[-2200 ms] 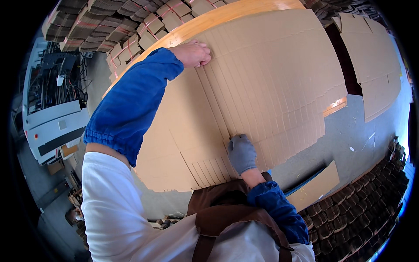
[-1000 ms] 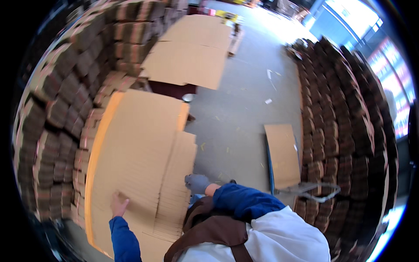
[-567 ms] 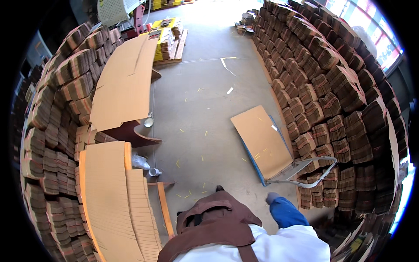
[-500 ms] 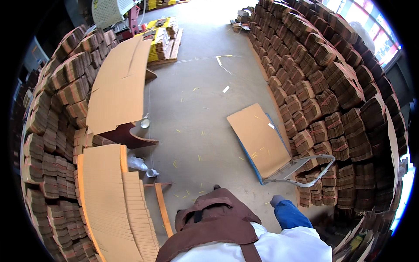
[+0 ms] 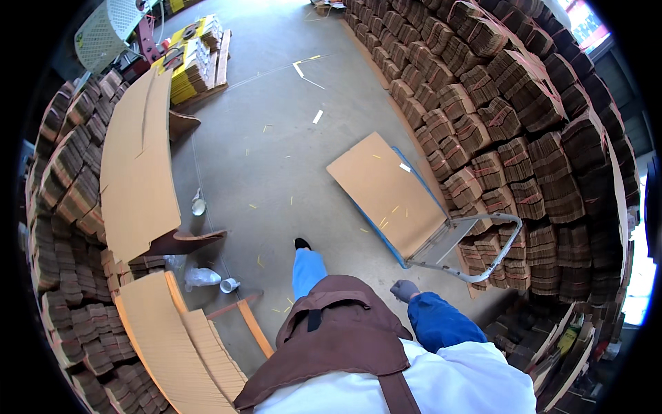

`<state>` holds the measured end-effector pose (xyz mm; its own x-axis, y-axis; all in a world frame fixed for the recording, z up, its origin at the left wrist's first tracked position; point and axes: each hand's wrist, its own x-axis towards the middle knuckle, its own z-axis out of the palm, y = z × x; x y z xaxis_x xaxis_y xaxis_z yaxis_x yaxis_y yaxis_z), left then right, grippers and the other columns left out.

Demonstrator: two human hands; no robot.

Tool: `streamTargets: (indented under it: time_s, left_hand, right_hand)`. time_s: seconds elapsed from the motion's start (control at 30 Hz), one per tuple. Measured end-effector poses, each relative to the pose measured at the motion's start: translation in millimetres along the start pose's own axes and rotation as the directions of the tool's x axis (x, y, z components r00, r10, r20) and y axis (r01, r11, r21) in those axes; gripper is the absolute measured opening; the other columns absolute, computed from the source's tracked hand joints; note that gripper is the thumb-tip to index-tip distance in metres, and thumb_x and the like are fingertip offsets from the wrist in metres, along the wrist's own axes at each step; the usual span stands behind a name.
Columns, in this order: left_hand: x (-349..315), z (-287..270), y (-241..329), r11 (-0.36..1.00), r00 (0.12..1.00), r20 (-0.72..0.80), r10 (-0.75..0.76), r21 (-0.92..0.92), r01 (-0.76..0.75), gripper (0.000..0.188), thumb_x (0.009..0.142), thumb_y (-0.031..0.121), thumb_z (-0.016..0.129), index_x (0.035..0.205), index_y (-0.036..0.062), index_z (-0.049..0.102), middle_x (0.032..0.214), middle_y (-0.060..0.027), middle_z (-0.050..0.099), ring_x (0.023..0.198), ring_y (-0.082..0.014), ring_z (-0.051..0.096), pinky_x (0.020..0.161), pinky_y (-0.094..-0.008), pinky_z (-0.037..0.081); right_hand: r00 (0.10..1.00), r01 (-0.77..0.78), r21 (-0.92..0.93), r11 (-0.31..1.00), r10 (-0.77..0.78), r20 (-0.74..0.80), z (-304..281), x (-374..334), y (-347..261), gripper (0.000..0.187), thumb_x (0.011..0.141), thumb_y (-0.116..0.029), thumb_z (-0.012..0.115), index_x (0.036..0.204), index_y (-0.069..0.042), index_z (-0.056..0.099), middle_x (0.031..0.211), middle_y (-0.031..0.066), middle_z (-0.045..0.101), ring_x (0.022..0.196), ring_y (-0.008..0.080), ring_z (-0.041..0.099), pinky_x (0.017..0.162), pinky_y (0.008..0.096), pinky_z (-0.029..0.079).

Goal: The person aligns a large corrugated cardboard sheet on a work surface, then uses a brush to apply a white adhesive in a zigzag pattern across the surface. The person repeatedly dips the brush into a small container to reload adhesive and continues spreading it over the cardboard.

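My right hand (image 5: 405,290), in a grey glove below a blue sleeve (image 5: 441,321), hangs in front of me with its fingers loosely curled and nothing visible in them. Nearest to it is a platform trolley with a blue deck edge and a grey tubular handle (image 5: 507,250); the hand is apart from it. A flat brown cardboard sheet (image 5: 389,196) lies on the deck, with a few yellow strips on top. My left hand is out of view. A brown apron (image 5: 331,331) covers my front.
Tied cardboard bundles (image 5: 476,131) form a high wall on the right, with more stacks (image 5: 72,186) on the left. Large cardboard sheets (image 5: 138,172) and a slatted-looking cardboard stack (image 5: 165,338) stand at left. A white cup (image 5: 229,285) and plastic bag (image 5: 202,277) lie on the floor (image 5: 269,186).
I have stepped forward, and one foot now shows ahead of the apron. The view has turned right, so things shift left. My right hand has swung slightly forward and inward.
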<state>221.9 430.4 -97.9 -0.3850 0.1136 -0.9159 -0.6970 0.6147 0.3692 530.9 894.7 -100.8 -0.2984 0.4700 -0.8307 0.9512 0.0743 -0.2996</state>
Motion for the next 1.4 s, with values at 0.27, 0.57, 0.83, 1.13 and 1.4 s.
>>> streamTargets:
  time_s: [0.27,0.57,0.83,1.13,1.4]
  left_hand:
    - [90.1,-47.0,47.9,0.944,1.000,0.013,0.011,-0.329,-0.006,0.024,0.100,0.032,0.055,0.107,0.0100,0.061,0.088,-0.0057,0.062,0.077,-0.0156,0.061,0.062,-0.0320,0.050]
    - [136.6,35.8,334.2,0.965,0.960,0.097,0.264,-0.035,-0.262,0.034,0.093,0.030,0.066,0.117,0.0061,0.063,0.094,-0.0096,0.070,0.089,-0.0177,0.068,0.076,-0.0339,0.054]
    - [193.9,104.7,412.3,0.586,0.935,0.353,-0.031,0.764,-0.269,0.025,0.083,0.018,0.060,0.104,0.0131,0.072,0.106,-0.0142,0.072,0.094,-0.0314,0.067,0.083,-0.0399,0.051]
    - [131.2,129.4,469.2,0.983,0.593,0.801,-0.084,0.164,-0.082,0.028,0.095,0.016,0.060,0.119,0.0009,0.064,0.108,-0.0066,0.068,0.098,-0.0137,0.056,0.087,-0.0324,0.046]
    - [368.5,227.8,558.2,0.866,0.888,0.423,0.183,0.358,-0.349,0.015,0.097,0.016,0.054,0.099,0.0042,0.062,0.076,-0.0095,0.065,0.061,-0.0170,0.056,0.059,-0.0332,0.047]
  right_hand:
    - [0.996,-0.076,-0.100,0.992,0.081,0.045,-55.7,44.1,-38.3,0.033,0.084,-0.033,0.063,0.092,-0.004,0.075,0.082,0.0141,0.074,0.079,0.0252,0.071,0.076,0.0402,0.055]
    - [0.981,-0.180,0.152,0.972,0.166,0.100,-93.7,105.9,-119.6,0.034,0.084,-0.030,0.069,0.097,0.001,0.073,0.083,0.0120,0.074,0.072,0.0190,0.069,0.066,0.0348,0.054]
    - [0.965,0.008,0.101,0.995,-0.034,0.258,-197.1,210.9,-312.8,0.060,0.084,-0.056,0.069,0.095,0.003,0.072,0.080,0.0137,0.071,0.069,0.0208,0.067,0.067,0.0351,0.053]
    - [0.458,-0.060,0.048,0.997,-0.015,0.889,-256.0,327.3,-328.1,0.038,0.102,-0.019,0.042,0.132,-0.001,0.058,0.129,0.0111,0.063,0.114,0.0207,0.061,0.099,0.0336,0.047]
    - [0.953,0.254,-0.560,0.789,-0.303,0.006,-230.4,801.5,-469.4,0.037,0.086,-0.040,0.063,0.096,-0.005,0.071,0.099,0.0234,0.070,0.090,0.0371,0.069,0.074,0.0483,0.053]
